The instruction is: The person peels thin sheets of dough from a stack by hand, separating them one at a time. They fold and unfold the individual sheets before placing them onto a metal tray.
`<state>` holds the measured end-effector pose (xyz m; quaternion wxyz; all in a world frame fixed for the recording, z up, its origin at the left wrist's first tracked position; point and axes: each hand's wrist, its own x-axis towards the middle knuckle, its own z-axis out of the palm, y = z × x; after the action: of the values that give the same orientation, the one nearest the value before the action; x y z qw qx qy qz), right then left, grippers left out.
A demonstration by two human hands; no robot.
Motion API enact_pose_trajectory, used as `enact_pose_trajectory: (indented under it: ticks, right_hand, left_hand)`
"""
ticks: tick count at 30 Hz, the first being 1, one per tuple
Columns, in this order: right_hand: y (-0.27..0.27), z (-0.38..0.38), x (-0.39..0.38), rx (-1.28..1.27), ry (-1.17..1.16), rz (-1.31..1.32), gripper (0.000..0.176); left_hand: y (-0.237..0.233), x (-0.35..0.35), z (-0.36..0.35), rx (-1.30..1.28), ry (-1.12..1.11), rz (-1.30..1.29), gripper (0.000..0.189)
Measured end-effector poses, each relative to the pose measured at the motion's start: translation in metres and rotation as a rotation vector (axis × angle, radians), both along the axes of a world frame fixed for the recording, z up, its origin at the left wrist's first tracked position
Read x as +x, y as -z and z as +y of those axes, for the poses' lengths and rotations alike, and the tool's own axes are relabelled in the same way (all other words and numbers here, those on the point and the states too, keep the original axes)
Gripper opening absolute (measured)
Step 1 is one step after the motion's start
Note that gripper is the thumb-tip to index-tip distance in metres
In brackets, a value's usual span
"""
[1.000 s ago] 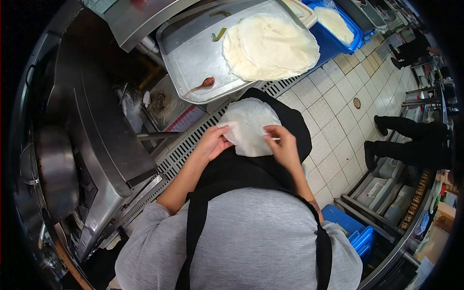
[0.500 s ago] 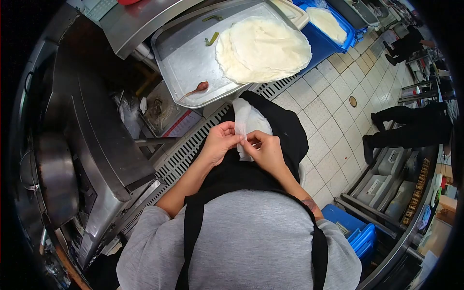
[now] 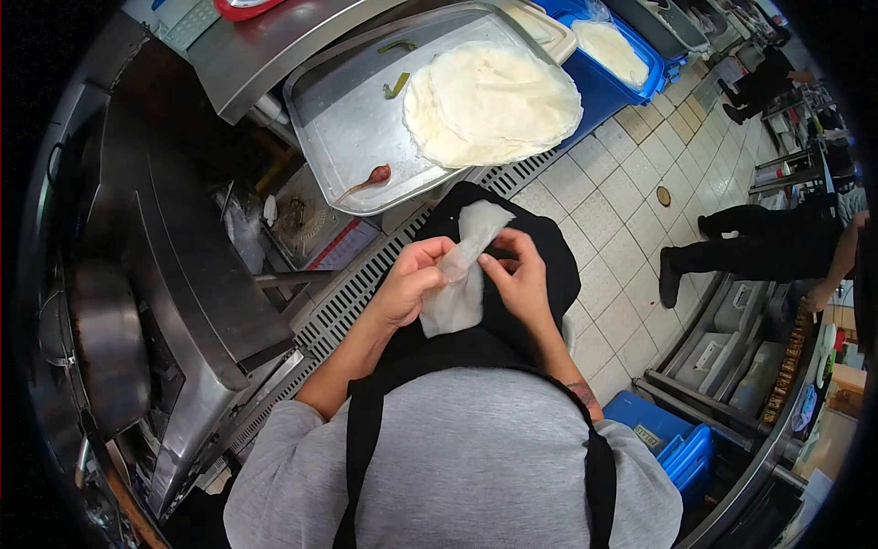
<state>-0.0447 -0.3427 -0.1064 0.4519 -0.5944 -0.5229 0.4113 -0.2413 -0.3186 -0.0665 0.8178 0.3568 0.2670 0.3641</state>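
Over my lap, a thin, see-through white dough wrapper hangs folded and twisted between my hands. My left hand pinches its left side between thumb and bent fingers. On the other side, the thumb and curled fingers of my right hand close on the wrapper's right edge, near its narrow middle. Ahead of my knees, a metal tray bears a stack of round white dough wrappers. Also lying on the tray are a small reddish bulb with a thin tail and two green stem pieces.
A steel counter runs along the tray's left. Behind the tray stands a blue bin with more white sheets. A blue crate sits at my right. Across the tiled floor, another person's dark-trousered legs are visible.
The wrapper has turned and spread, its lower end now swung left toward me. My hands have moved slightly apart. The co-worker's legs have shifted, and an arm has come into view.
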Motion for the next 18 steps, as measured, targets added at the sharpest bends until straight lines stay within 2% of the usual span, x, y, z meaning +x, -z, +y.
enact_pose_trajectory:
  ticks: [1, 4, 5, 7, 9, 11, 13, 14, 17, 18]
  right_hand:
    - [0.006, 0.003, 0.008, -0.059, -0.002, 0.014, 0.06]
    - [-0.002, 0.007, 0.023, -0.069, -0.159, 0.269, 0.096]
    - [-0.007, 0.008, 0.022, -0.05, -0.186, 0.466, 0.101]
    - [-0.032, 0.007, 0.024, -0.192, -0.306, 0.764, 0.088]
    - [-0.022, -0.006, 0.029, 0.005, -0.291, 0.519, 0.06]
    - [-0.013, -0.018, 0.026, 0.206, -0.174, 0.279, 0.033]
    - [-0.015, -0.023, 0.019, -0.178, 0.081, 0.44, 0.028]
    - [0.003, -0.015, 0.025, -0.254, 0.053, 0.728, 0.022]
    - [0.043, -0.021, 0.035, -0.418, 0.294, 0.825, 0.021]
    - [0.037, -0.021, 0.036, -0.403, 0.234, 0.755, 0.02]
  left_hand:
    - [-0.012, 0.0, 0.004, 0.004, 0.079, -0.095, 0.025]
    - [-0.036, -0.005, 0.012, -0.018, 0.289, -0.372, 0.035]
    - [-0.04, -0.002, 0.018, -0.011, 0.278, -0.415, 0.036]
    - [-0.049, 0.004, 0.033, 0.0, 0.254, -0.502, 0.04]
    - [-0.038, 0.011, 0.046, -0.168, 0.013, -0.422, 0.04]
    - [0.01, 0.013, 0.059, -0.54, 0.128, -0.668, 0.048]
    - [0.089, 0.007, 0.036, -0.583, 0.101, -0.757, 0.06]
    - [0.108, 0.004, 0.021, -0.606, 0.091, -0.8, 0.066]
    - [0.064, 0.017, -0.023, -0.896, -0.144, -0.575, 0.069]
    - [0.065, 0.011, -0.028, -0.707, 0.136, -0.804, 0.062]
